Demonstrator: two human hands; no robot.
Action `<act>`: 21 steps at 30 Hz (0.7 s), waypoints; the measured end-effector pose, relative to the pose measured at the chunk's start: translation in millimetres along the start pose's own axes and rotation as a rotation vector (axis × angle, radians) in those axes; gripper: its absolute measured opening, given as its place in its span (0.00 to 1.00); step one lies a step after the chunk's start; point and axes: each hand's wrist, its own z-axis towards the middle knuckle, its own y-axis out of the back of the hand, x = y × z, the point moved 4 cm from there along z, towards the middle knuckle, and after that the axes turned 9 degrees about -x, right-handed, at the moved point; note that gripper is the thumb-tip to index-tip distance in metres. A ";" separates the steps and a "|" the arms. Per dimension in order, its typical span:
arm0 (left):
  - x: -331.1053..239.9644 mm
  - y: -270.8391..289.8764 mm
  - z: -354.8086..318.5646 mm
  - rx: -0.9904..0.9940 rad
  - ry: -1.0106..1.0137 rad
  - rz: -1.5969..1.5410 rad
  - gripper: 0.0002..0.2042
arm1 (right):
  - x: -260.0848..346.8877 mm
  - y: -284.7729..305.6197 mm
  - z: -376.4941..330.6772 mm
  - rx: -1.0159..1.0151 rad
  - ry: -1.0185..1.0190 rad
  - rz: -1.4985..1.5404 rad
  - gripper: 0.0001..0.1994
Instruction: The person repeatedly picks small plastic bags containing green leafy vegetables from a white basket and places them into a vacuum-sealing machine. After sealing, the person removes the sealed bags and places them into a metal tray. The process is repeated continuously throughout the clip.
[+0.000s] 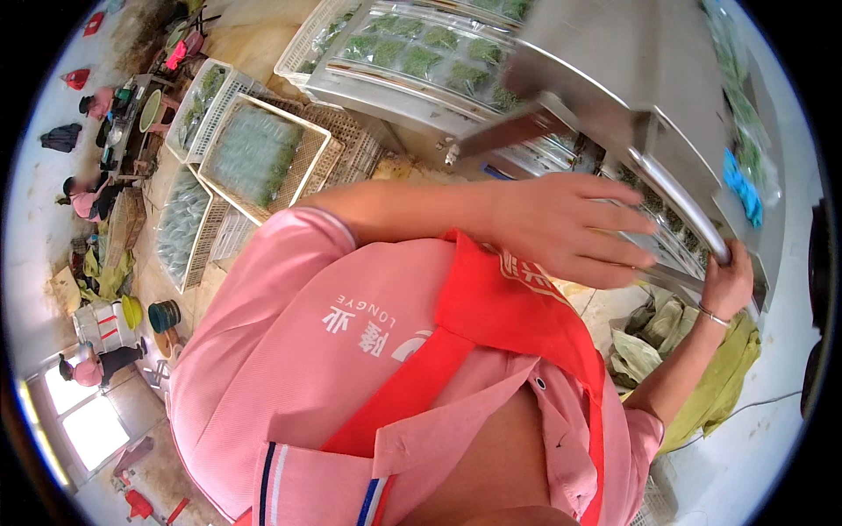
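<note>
My right hand (728,282), with a bracelet at its wrist, is wrapped round the end of a curved metal handle (680,197). That handle is fixed to the steel lid (649,61) of a large machine, which stands tilted over its bed. My left hand (574,230) reaches across in front of my chest, fingers stretched out and apart, holding nothing. Its fingertips are near the machine's front edge, below the lid. On the machine's far left part lie rows of clear plastic packs of green leaves (421,60). More packs show partly under the lid, mostly hidden.
Plastic crates of bagged greens (254,149) are stacked on the floor to the left. A blue glove-like item (744,188) and bagged greens (745,114) lie at the machine's right. Olive sacks (684,351) lie near my right arm. Several people (88,203) work farther left.
</note>
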 end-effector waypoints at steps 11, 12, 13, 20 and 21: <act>97.4 78.3 -74.9 0.554 0.618 0.448 0.19 | 170.4 -36.4 33.2 0.204 0.286 0.579 0.16; 105.3 90.8 -105.9 0.683 0.726 0.455 0.19 | 193.7 -51.4 27.9 0.208 0.275 0.640 0.16; 110.0 101.4 -129.4 0.657 0.809 0.453 0.14 | 215.1 -73.7 20.4 0.313 0.228 0.689 0.15; 117.4 117.0 -252.1 0.975 1.143 0.401 0.10 | 310.0 -198.9 -34.0 0.707 0.348 0.702 0.09; 120.9 114.1 -262.6 1.005 1.148 0.393 0.10 | 307.5 -203.0 -34.9 0.686 0.337 0.718 0.09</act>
